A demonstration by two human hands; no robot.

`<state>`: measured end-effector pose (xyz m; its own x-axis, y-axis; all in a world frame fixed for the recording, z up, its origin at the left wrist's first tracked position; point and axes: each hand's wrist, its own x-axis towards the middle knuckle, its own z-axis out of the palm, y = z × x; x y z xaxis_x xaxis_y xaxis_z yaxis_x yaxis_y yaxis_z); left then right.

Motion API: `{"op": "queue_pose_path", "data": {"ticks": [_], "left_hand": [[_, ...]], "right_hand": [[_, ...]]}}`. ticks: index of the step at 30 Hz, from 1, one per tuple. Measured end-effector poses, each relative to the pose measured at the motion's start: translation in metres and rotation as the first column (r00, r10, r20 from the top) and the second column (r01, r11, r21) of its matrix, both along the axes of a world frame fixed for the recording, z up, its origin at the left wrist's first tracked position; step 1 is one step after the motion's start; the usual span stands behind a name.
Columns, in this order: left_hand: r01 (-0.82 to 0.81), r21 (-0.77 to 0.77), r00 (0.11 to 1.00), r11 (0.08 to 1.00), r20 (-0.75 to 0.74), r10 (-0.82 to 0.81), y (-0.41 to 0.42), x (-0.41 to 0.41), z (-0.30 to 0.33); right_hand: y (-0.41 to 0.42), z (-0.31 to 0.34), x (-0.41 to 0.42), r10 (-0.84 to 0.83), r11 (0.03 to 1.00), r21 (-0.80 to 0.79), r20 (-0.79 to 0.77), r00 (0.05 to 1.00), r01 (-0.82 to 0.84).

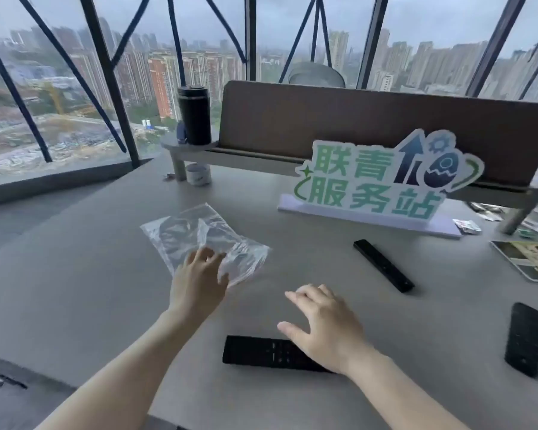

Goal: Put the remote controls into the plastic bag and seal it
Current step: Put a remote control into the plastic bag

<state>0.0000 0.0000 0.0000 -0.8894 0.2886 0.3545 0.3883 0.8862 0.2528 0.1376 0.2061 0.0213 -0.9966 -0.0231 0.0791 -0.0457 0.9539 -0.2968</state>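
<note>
Bag first, remotes after

Left hand [199, 279] fingers spread onto plastic bag [204, 240], probably pinning it; right hand [320, 324] hovers open, empty, over nearest remote [261, 352].

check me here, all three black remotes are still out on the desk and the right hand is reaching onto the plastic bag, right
Not quite: the head view shows the left hand on the plastic bag. The right hand hovers over the nearest remote. All three black remotes are out on the desk.
</note>
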Motion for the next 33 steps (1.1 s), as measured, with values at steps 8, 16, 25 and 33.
{"op": "queue_pose_path", "data": {"ticks": [8, 16, 25, 33], "left_hand": [[0.020, 0.031, 0.999, 0.999, -0.041, -0.019, -0.011, 0.031, 0.006], [0.170, 0.143, 0.985, 0.975, -0.059, -0.163, 0.024, 0.066, 0.028], [0.253, 0.337, 0.956, 0.907, 0.054, -0.287, 0.104, 0.080, 0.047], [0.215, 0.389, 0.958, 0.896, 0.096, -0.271, 0.121, 0.078, 0.022]], "right_hand": [[-0.015, 0.001, 0.048, -0.073, 0.997, -0.008, 0.179, 0.981, 0.075], [0.020, 0.016, 0.075, -0.287, 0.787, -0.508, 0.203, 0.936, 0.351], [0.033, 0.040, 0.013, -0.273, 0.440, -0.815, 0.278, 0.921, 0.377], [0.123, -0.006, 0.039, -0.688, 0.554, -0.578, 0.087, 0.720, 0.599]]}}
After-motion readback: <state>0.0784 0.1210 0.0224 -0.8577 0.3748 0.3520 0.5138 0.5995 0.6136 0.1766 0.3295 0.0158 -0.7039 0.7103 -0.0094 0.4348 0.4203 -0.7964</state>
